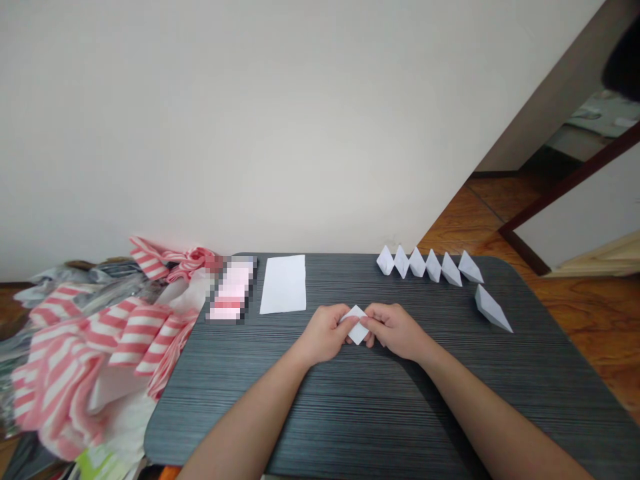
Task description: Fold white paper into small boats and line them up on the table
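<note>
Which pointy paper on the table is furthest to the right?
The white folded shape set nearer the person than the six others, which stand side by side along the table's far edge.

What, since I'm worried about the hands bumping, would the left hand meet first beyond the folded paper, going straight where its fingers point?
Most likely the right hand, which grips the other side of the folded paper. The left hand points toward it; whether the two touch is unclear.

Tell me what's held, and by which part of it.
A folded white paper: the left hand pinches its left corner, the right hand its right corner.
</note>
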A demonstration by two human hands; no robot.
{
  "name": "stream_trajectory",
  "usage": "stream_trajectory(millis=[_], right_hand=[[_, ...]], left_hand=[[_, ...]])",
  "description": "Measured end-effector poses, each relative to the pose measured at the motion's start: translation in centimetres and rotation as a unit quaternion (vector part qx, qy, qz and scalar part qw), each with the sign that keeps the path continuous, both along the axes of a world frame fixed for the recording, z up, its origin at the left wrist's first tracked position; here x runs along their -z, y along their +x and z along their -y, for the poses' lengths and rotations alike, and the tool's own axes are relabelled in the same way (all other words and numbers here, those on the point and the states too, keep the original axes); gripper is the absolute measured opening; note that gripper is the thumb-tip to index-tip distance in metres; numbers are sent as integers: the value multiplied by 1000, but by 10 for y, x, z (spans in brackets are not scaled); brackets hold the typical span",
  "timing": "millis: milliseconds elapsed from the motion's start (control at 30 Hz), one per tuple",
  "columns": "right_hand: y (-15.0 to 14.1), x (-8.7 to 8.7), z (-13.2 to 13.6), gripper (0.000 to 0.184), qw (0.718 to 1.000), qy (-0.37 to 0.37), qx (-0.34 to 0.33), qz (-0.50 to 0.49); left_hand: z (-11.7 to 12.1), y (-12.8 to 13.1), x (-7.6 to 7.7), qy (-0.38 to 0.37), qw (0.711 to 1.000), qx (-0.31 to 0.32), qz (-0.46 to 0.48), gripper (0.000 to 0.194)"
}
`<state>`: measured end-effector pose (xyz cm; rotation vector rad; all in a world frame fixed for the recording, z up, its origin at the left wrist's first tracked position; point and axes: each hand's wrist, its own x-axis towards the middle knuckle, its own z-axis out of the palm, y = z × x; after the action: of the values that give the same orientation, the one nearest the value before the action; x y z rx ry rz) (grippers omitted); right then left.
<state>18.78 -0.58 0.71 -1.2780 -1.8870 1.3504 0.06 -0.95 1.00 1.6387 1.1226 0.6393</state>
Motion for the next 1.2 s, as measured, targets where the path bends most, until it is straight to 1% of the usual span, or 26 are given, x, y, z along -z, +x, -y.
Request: stream_trajectory(millis=[133, 300, 500, 600, 800, 933, 1067, 1200], right_hand=[[1, 2, 0, 26, 1000, -18, 9, -6], [6, 3, -2, 26, 999, -33, 25, -23], [7, 4, -2, 25, 997, -53, 27, -47], [7, 4, -2, 26, 996, -65, 27, -61], [8, 7, -3, 26, 991, -82, 39, -100], [9, 9, -3, 25, 988, -90, 39, -117], [7, 9, -3, 25, 987, -96, 27, -128], [6, 8, -3, 26, 989, -96, 5, -112]], left_hand=[[0, 1, 3, -22, 999, 1, 28, 34], [-3, 1, 7, -61, 996, -20, 68, 33], [-3, -2, 10, -47, 997, -34, 57, 35], [-3, -1, 10, -52, 996, -34, 65, 35], [-5, 0, 6, -79, 992, -34, 92, 35], [-4, 1, 3, -74, 992, -39, 96, 37], [-3, 1, 1, -63, 994, -41, 82, 38], [-3, 0, 1, -49, 996, -24, 69, 38]])
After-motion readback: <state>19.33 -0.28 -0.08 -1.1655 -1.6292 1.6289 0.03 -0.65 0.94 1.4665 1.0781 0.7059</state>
